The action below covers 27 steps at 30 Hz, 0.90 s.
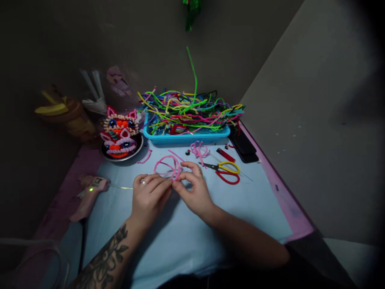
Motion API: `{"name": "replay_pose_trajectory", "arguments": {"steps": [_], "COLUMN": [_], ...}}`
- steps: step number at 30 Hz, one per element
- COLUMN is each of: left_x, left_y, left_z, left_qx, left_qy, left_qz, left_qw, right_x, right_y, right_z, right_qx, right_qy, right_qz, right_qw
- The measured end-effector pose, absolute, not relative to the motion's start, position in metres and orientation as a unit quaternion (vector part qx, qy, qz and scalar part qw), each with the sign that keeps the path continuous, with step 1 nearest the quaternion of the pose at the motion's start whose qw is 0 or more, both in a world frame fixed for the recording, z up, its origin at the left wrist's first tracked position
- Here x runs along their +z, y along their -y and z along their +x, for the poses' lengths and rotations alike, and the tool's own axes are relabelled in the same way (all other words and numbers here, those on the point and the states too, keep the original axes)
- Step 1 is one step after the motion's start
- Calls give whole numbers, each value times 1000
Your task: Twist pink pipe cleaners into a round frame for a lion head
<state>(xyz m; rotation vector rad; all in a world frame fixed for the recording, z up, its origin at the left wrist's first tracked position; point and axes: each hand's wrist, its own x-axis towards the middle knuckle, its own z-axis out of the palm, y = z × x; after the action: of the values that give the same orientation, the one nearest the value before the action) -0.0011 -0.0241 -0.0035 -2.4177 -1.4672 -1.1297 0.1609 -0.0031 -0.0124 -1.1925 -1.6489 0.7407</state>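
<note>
My left hand (149,195) and my right hand (194,192) meet at the middle of the light blue mat (168,237). Both pinch the near end of a pink pipe cleaner (168,165) that is bent into loops lying just beyond the fingers. The fingertips of the two hands touch each other around it. A ring shows on my left hand. My left forearm carries a tattoo.
A blue tray (186,138) piled with colourful pipe cleaners stands at the back. Scissors (226,171), a red lighter (225,155) and a black case (244,146) lie to the right. A pipe-cleaner figure on a plate (120,137) and a pink glue gun (90,194) are to the left.
</note>
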Motion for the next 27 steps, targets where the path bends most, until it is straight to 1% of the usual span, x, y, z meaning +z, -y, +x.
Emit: {"name": "replay_pose_trajectory", "arguments": {"steps": [3, 8, 10, 13, 16, 18, 27], "left_x": [-3, -2, -2, -2, -2, -2, 0], "left_y": [25, 27, 26, 24, 22, 22, 21], "left_z": [-1, -1, -1, -2, -3, -3, 1], "left_qx": [-357, -345, -353, -362, -356, -354, -369], "left_qy": [472, 458, 465, 486, 489, 492, 517], "left_qz": [-801, -813, -807, -794, -796, -795, -759], "left_qw": [88, 104, 83, 38, 18, -3, -142], "right_x": [-14, -16, -14, -10, -6, -4, -7], "right_y": [2, 0, 1, 2, 1, -1, -3], "right_z": [160, 160, 162, 166, 171, 173, 179], "right_qx": [325, 353, 332, 252, 168, 134, 116], "right_qy": [655, 637, 638, 679, 750, 781, 811], "right_qz": [-502, -510, -511, -494, -451, -425, -405], "right_qw": [462, 457, 470, 481, 454, 438, 406]}}
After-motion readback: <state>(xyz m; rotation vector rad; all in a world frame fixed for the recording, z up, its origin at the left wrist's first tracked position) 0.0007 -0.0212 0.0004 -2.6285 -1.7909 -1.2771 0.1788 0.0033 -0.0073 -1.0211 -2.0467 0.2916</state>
